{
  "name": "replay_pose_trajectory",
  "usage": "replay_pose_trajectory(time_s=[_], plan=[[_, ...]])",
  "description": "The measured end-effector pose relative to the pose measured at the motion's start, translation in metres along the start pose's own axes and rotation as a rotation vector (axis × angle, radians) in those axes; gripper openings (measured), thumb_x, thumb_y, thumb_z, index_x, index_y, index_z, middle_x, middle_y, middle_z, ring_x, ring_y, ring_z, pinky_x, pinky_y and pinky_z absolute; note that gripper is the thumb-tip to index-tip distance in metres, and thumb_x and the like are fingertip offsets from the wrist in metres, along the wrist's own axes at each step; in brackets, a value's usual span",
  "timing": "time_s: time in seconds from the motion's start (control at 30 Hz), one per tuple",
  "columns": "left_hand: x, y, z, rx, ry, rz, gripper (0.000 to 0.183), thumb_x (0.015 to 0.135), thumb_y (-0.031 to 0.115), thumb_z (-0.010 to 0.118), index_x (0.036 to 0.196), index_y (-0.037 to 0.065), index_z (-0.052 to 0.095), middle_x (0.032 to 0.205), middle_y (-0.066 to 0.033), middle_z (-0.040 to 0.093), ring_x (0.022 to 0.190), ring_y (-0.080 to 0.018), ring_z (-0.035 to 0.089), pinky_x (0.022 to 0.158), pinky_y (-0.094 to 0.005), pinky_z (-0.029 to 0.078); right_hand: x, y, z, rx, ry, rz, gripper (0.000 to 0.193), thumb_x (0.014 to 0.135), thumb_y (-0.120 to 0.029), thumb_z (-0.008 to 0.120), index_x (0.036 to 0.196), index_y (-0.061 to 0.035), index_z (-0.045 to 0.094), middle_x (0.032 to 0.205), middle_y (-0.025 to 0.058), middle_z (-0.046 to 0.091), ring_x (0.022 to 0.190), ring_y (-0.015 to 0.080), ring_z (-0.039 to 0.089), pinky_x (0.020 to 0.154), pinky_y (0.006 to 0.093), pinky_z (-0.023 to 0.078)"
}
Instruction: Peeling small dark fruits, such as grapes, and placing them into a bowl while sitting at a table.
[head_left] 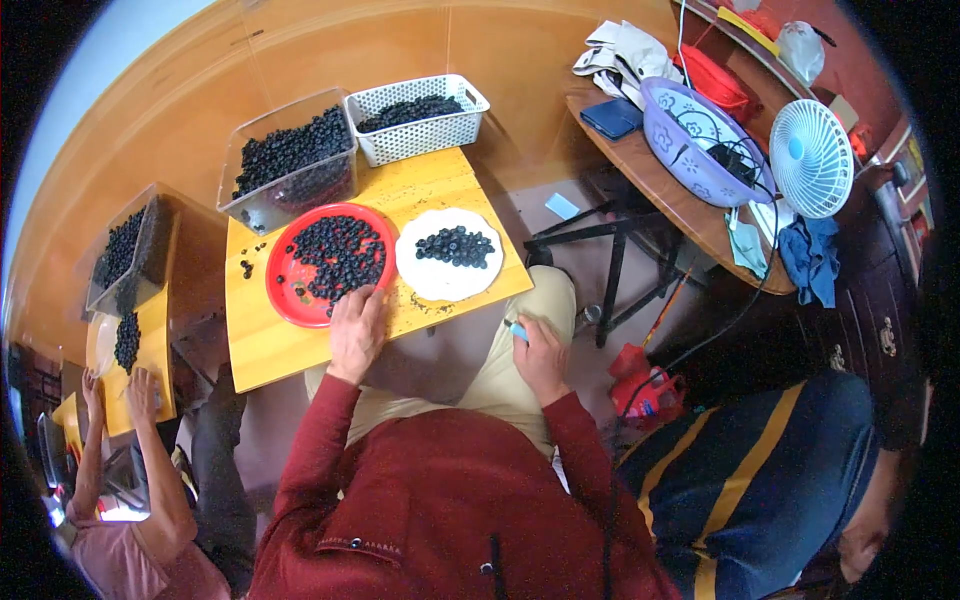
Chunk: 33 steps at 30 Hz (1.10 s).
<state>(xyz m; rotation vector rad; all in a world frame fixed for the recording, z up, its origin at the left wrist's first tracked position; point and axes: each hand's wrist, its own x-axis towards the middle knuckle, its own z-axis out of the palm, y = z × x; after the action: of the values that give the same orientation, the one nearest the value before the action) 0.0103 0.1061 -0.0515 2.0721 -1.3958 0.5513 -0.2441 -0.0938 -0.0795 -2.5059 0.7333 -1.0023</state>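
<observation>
Dark berries [335, 250] likely light, prone to rolling; pinch singly. Left hand [359, 322] by red plate [281, 303], grip unclear; right hand [540, 350] pinches blue-handled tool [517, 330].

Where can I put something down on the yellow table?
Use the near-left corner of the yellow table, between its edges and the red plate. It's crowded at the back, where the clear bin and white basket stand, and crumbs lie by the white plate. The left hand is over the red plate's rim.
</observation>
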Motion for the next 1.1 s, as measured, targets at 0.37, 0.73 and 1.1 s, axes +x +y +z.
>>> replay_pose_trajectory(time_s=[0.37, 0.73, 1.1], plan=[[-0.001, -0.004, 0.002, 0.003, 0.005, 0.002, 0.03, 0.083, 0.01, 0.068, 0.111, 0.004, 0.061, 0.111, -0.0127, 0.06, 0.093, -0.0316, 0.058, 0.082, -0.0431, 0.048, 0.026, -0.017, 0.011, 0.191, -0.062, 0.245, 0.027, 0.094, -0.016, 0.058, 0.112, 0.0031, 0.063, 0.097, 0.0229, 0.067, 0.088, 0.0385, 0.066, 0.078, 0.0437, 0.051], [-0.002, -0.007, 0.0, -0.033, 0.019, 0.006, 0.028, 0.082, 0.011, 0.068, 0.108, 0.004, 0.063, 0.112, -0.0131, 0.06, 0.094, -0.0314, 0.058, 0.082, -0.0427, 0.048, 0.062, 0.0, 0.05, 0.371, -0.054, 0.427, 0.032, 0.092, -0.026, 0.066, 0.093, 0.0062, 0.065, 0.073, 0.0126, 0.065, 0.069, 0.0166, 0.061, 0.065, 0.036, 0.047], [-0.011, -0.015, -0.007, -0.097, -0.013, -0.018, 0.024, 0.084, 0.013, 0.068, 0.106, 0.005, 0.065, 0.111, -0.0136, 0.06, 0.094, -0.0317, 0.058, 0.081, -0.0431, 0.049, 0.065, -0.02, 0.061, 0.512, -0.158, 0.617, 0.029, 0.09, -0.027, 0.069, 0.074, -0.0028, 0.064, 0.059, 0.0001, 0.06, 0.052, 0.0087, 0.054, 0.05, 0.0273, 0.04]])
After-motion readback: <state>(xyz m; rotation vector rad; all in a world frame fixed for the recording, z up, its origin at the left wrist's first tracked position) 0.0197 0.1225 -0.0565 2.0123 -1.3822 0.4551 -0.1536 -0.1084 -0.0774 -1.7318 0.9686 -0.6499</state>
